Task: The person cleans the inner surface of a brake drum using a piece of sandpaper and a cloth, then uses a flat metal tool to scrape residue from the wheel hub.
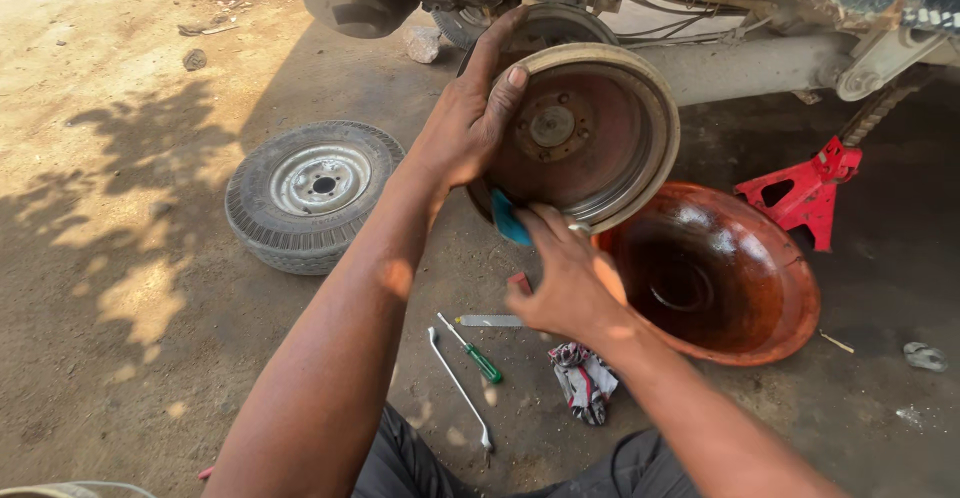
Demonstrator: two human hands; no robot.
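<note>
**Brake drum held up for wiping beside the jacked vehicle**

Beneath the raised vehicle's axle [740,63], a rusty brake drum [585,138] is held up off the ground, its open face turned toward the camera. The left hand [465,123] grips the drum's left rim, fingers curled over the edge and thumb pressed on the inner face. The right hand [565,278] is closed around a blue cloth or pad [508,220] and presses it against the drum's lower rim.

By the look of it, the step in hand is cleaning or rubbing down the drum's rim and inner surface. A next move would call for the left hand to keep the drum steady, or turn it, while the right works the pad along the edge.

Just right of the drum and lower lies a wide, rust-red bowl [715,273] on the ground, and beyond that a red jack stand [805,193] props the vehicle. Left of the drum, well apart, a removed wheel [312,193] lies flat on the dirt. Below the drum lie a green-handled screwdriver [472,350], a thin bent metal tool [460,390], a small pale tube [490,321] and a crumpled rag [583,380]. No readable packages, labels or signs show.
</note>
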